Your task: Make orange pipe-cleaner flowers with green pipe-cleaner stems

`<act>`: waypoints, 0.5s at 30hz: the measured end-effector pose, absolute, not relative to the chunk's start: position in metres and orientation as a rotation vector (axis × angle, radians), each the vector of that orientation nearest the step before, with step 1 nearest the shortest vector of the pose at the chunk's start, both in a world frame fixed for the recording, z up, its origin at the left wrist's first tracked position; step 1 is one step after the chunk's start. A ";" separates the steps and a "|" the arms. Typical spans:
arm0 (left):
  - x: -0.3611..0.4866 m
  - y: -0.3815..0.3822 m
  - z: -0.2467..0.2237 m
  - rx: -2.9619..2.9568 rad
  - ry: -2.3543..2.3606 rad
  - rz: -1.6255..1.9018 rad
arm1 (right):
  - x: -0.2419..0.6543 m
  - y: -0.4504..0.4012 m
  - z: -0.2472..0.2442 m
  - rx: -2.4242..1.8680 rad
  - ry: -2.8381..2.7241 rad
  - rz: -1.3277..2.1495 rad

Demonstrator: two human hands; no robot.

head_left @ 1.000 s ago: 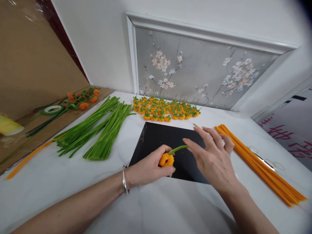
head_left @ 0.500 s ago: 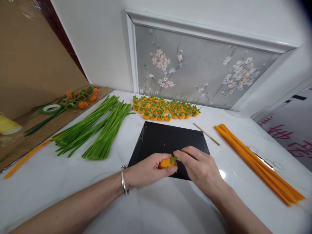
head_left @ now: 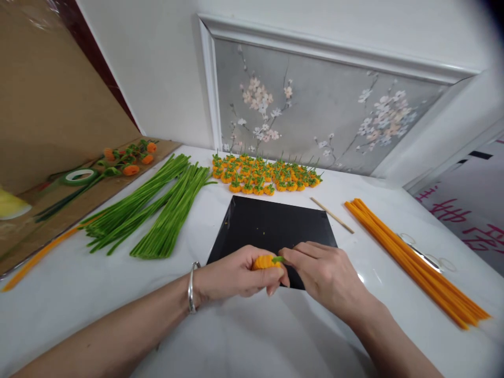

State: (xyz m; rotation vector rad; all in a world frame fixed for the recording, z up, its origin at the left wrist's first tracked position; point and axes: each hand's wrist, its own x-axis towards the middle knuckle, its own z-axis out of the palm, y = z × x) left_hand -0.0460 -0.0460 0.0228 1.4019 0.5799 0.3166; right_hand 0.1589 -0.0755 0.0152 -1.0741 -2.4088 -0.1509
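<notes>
My left hand (head_left: 236, 274) is closed around a small, ribbed orange pipe-cleaner pumpkin (head_left: 263, 262), held low over the front part of a black board (head_left: 275, 220). From the pumpkin's right end sticks a short green pipe-cleaner stem (head_left: 277, 259). The fingertips of my right hand (head_left: 325, 270) pinch that stem; its far end is hidden behind them. At the back of the table stand many similar orange pumpkins (head_left: 258, 181) with green tops and thin upright stems.
Left lie bundles of green pipe cleaners (head_left: 169, 215); right, a bundle of orange ones (head_left: 409, 262) partly over scissors (head_left: 425, 260). A thin stick (head_left: 333, 214) lies beside the board. Green tape (head_left: 79, 177) and orange flowers (head_left: 132, 169) rest on cardboard at the left.
The pumpkin has turned slightly in my left hand, and its stem points more level to the right. My right fingers have come down a little along the stem. The view has shifted slightly.
</notes>
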 end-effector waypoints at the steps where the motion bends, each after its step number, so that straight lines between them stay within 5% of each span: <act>1: -0.046 -0.047 0.021 1.331 0.602 0.340 | 0.159 -0.075 0.016 -1.067 -2.419 -0.162; 15: -0.040 -0.046 0.015 0.950 0.581 0.623 | 0.154 -0.076 0.013 -1.227 -2.197 0.134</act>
